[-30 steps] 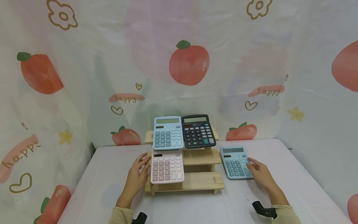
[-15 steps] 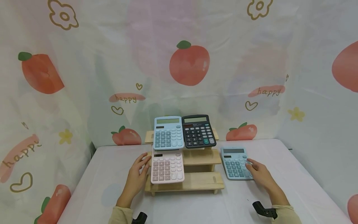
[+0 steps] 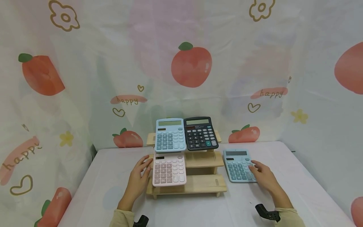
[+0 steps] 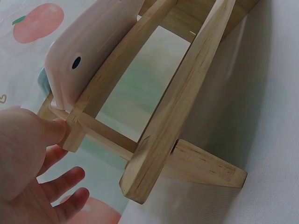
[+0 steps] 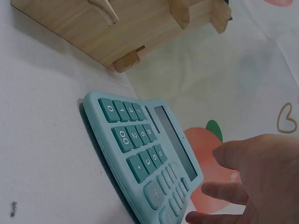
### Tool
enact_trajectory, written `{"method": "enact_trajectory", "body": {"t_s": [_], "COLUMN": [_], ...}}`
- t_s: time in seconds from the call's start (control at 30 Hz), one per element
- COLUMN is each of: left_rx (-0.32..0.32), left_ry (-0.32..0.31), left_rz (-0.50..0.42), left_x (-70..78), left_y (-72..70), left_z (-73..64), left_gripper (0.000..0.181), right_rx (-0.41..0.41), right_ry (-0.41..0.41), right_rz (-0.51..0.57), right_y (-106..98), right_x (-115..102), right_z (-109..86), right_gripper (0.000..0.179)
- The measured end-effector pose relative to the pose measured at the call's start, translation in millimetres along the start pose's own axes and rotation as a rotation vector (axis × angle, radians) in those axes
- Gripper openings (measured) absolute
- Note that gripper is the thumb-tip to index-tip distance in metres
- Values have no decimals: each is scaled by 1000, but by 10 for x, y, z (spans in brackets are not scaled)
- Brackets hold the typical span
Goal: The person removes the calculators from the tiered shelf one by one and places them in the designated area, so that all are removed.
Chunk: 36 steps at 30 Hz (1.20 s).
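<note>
- From my end of the link, the person's left hand (image 3: 138,180) reaches up from the lower left of the head frame, back of the hand showing and fingers pointing up and inward.
- In my left wrist feed its fingers are parted and gently bent, one fingertip touching the end of a step on the tiered pale-wood rack (image 3: 198,185); whether they squeeze it I cannot tell.
- Just beside those fingers, left of the frame's lower middle, the pale-pink rectangular calculator (image 3: 169,170) stands tilted back on the rack.
- The right hand (image 3: 265,176) comes in from the lower right, slanting up and leftward, thumb and fingers stretched out and apart, clamped on nothing.
- Its fingertips are at the right edge of the light-blue rectangular calculator with teal keys (image 3: 237,165), which lies on the white cloth-covered table (image 3: 184,212), right of centre; contact I cannot tell.
- Both forearms wear beige sleeves (image 3: 290,218), low in the frame.
</note>
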<state>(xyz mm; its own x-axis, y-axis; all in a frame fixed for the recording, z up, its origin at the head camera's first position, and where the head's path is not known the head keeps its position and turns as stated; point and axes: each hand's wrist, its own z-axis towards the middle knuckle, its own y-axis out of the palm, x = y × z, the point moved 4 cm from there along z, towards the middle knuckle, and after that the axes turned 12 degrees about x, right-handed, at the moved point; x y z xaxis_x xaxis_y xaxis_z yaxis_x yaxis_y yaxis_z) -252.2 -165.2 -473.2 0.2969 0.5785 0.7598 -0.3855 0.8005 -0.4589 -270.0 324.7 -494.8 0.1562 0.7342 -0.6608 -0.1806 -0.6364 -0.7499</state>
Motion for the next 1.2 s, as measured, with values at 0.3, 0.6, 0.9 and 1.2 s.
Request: {"method": "enact_trajectory", "body": {"t_s": [0.3,0.6,0.9,1.2], "left_rx": [10,0,-3,10], "left_ry": [11,-9,-22,-10], "left_rz": [3,-6,-11,-22], "left_x": [-15,-24,-38,-29], "left_y": [5,1,9,5], "left_z": [0,-2,-7,-6], "left_gripper": [37,37,38,37], "right_rx": [49,113,174,167], "right_ry": [19,11,-43,-124], "right_rz": [42,114,229,272], "right_y": [-40,-80,-108,-101], "right_x": [-69,-210,-457,-634], "right_z": [-46,-74,-199,-290], "right_gripper": [61,57,54,51]}}
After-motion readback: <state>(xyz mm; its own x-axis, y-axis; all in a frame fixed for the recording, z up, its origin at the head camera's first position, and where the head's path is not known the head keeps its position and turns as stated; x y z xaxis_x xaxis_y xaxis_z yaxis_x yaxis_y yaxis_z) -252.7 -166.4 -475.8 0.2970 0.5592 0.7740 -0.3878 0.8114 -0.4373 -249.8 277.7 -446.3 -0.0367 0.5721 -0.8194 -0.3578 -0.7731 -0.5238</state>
